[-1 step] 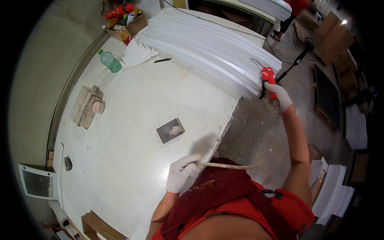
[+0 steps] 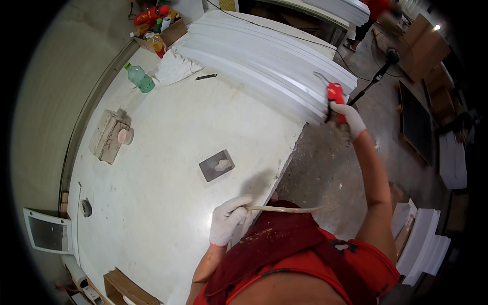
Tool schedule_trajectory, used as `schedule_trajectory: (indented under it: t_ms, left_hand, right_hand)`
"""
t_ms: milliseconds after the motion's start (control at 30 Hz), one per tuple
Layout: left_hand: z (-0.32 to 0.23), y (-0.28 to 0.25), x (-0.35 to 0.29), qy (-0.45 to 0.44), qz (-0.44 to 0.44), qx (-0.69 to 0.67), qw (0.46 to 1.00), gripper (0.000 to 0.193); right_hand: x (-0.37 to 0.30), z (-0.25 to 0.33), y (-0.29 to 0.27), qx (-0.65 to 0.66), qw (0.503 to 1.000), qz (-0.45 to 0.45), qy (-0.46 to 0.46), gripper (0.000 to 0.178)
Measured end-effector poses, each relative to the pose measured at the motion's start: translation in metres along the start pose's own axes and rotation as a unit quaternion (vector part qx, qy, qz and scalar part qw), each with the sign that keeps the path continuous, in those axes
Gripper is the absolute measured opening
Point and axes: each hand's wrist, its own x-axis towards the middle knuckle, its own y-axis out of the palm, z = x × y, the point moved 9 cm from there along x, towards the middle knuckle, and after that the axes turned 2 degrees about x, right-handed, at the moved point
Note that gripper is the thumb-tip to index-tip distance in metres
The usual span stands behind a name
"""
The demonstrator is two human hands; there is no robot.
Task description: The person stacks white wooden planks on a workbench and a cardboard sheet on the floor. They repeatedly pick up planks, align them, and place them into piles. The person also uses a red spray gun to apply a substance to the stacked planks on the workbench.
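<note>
My right hand, in a white glove, grips a red air blow gun at the right end of the stacked white moulding strips. The gun's thin bent nozzle points up and left over the strips. My left hand, gloved too, is closed around a pale, see-through hose. That hose runs right, in front of my dark red apron, and blurs out at its far end. Near the left hand, a grey block with a whitish patch lies on the white table.
A green bottle, a white cloth and a dark cutter-like strip lie at the back left. Farther left sits a worn block beside a small pink cup. A black stand rises from the floor at right; another person stands beyond.
My right hand and the blow gun have shifted slightly left and up. The left hand with its hose has moved a touch left.
</note>
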Motion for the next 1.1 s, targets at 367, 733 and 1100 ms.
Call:
schedule_trajectory:
  t_ms: [367,733,1100]
  left_hand:
    - [0.014,-0.051,-0.06,0.02,-0.16,-0.066,0.985,0.031]
    - [0.055,-0.068,-0.087,0.014,-0.145,-0.085,0.986,0.032]
    - [0.064,-0.049,-0.058,-0.014,-0.046,-0.124,0.991,0.03]
  right_hand:
    - [0.08,0.01,0.176,-0.139,0.983,0.093,-0.08,0.023]
    - [0.022,-0.072,0.135,-0.16,0.986,0.056,-0.002,0.02]
    - [-0.148,-0.15,-0.047,0.154,0.974,-0.161,0.024,0.027]
